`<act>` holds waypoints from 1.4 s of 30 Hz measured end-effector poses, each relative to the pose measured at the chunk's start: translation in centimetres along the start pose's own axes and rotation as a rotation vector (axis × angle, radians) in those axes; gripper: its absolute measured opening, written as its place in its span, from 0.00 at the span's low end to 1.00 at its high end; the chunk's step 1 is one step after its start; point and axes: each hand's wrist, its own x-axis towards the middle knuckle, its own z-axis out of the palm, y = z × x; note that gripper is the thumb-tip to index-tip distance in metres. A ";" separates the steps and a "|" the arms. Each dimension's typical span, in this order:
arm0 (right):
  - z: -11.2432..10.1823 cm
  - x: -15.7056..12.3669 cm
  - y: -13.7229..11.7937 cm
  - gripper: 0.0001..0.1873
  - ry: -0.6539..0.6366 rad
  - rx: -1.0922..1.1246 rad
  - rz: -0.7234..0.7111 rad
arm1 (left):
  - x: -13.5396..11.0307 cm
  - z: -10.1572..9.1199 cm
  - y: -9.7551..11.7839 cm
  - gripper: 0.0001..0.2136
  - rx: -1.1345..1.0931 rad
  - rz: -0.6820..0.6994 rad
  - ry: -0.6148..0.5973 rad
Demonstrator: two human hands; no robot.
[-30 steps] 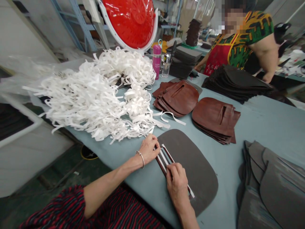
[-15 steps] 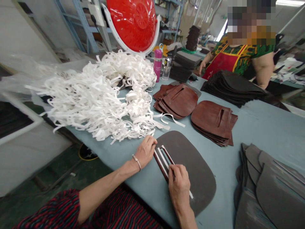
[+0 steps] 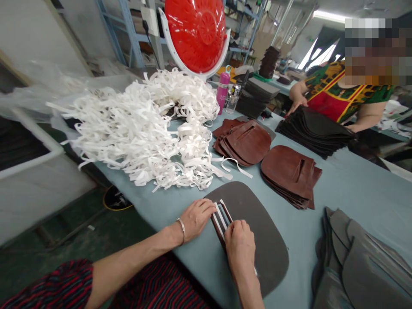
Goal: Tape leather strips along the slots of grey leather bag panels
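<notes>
Standing here watching someone work at a blue-grey tabletop [image 3: 347,184], and both bare hands are on one narrow brown-edged piece [image 3: 217,228] with white strips [image 3: 221,220] running along it, lying near along the left side of a dark grey rounded panel [image 3: 270,244]. The left hand [image 3: 198,218], bracelet on the wrist, has its fingers close together with the tips at the far end of the strips; can't tell if they're pinching anything. The right hand [image 3: 240,244] sits further down the piece, fingers curled in over the strips, though whatever is under them is hidden, so no idea how tight the grip is. Off to the left there's a huge tangled heap of white ribbon [image 3: 128,124], with a pink bottle [image 3: 222,93] just past its far right side. Beyond the panel are two piles of brown leather pieces [image 3: 286,174], near each other, and a stack of grey pieces [image 3: 376,266] sits near on the right. On the far side a co-worker in a red apron [image 3: 330,105] stands behind a black stack [image 3: 313,131], one hand by its left end
</notes>
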 end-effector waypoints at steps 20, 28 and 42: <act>-0.1 0.7 -1.2 0.07 -0.057 0.042 0.046 | 0.0 -0.1 0.0 0.14 -0.038 -0.022 0.025; 0.9 2.1 -2.7 0.10 0.054 0.123 0.014 | 0.1 -0.3 0.0 0.13 -0.107 -0.060 0.051; 3.1 -4.0 -1.8 0.19 0.228 -0.013 -0.259 | 0.0 -0.2 0.1 0.20 0.022 -0.050 -0.049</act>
